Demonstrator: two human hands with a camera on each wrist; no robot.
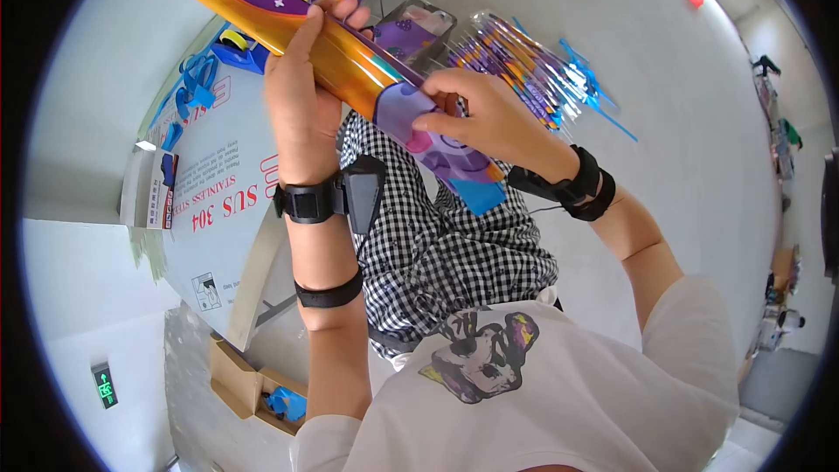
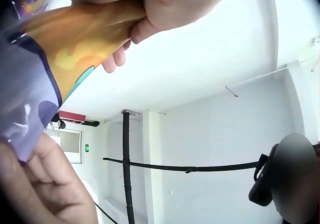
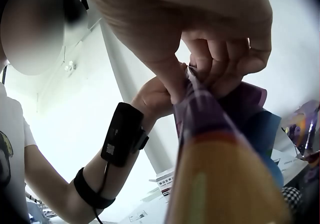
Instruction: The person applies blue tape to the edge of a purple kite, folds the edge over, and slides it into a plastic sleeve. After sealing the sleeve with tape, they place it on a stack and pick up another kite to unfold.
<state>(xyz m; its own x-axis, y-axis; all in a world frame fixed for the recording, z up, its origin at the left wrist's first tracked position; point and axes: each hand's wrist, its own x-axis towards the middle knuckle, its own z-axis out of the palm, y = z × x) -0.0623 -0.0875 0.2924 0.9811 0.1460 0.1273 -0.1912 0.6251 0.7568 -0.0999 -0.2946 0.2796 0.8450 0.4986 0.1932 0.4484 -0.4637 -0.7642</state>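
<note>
A long, glossy orange and purple wrapper [image 1: 350, 65] is held up diagonally above the lap. The left hand [image 1: 301, 96] grips its upper part, thumb on the near side and fingers behind. On the lower part, the right hand [image 1: 481, 114] pinches the edge between thumb and fingers. In the left wrist view the left hand [image 2: 165, 6] holds the orange section [image 2: 80, 39]. The right wrist view shows the right hand [image 3: 200, 39] pinching a purple edge of the wrapper [image 3: 225, 179]. A blue piece [image 1: 479, 196] shows below the wrapper's lower end.
Several purple wrapped packs [image 1: 516, 70] and blue strips [image 1: 587, 79] lie beyond the right hand. A box with purple packs [image 1: 411, 35] is behind the wrapper. At left, a printed board [image 1: 210, 201] bears a blue tape dispenser [image 1: 240, 54]. An open cardboard box [image 1: 236, 380] sits below.
</note>
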